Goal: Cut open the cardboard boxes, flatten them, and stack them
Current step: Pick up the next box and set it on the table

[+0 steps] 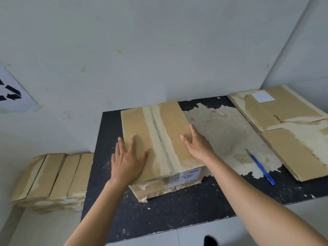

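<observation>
Wall (159, 41): pale and stained, it fills the upper half of the view and meets a side wall in a corner at the right.
Table (177, 210): a black top, badly worn, with a wide pale patch where the surface has peeled away to the right of centre.
Flattened cardboard (292, 142): a stack of opened-out sheets lies flat on the right end of the table, with a white sticker near its far end.
Cardboard box (170, 125): still whole and closed, it sits on the middle of the table. A strip of tape runs along the top seam from far end to near end.
Stacked boxes (53, 176): a pile of taped boxes stands beside the table's left edge, lower than the tabletop and against the wall.
Left hand (128, 162): lies flat on the near-left part of the box top, fingers spread and straight, gripping nothing.
Right hand (197, 144): rests along the box's right top edge, thumb on the top face and fingers straight, not curled around anything.
Blue cutter (260, 166): lies on the table between the box and the flattened sheets, apart from both hands.
Shipping label (190, 176): white, stuck on the box's near face; its print is too blurred to read.
</observation>
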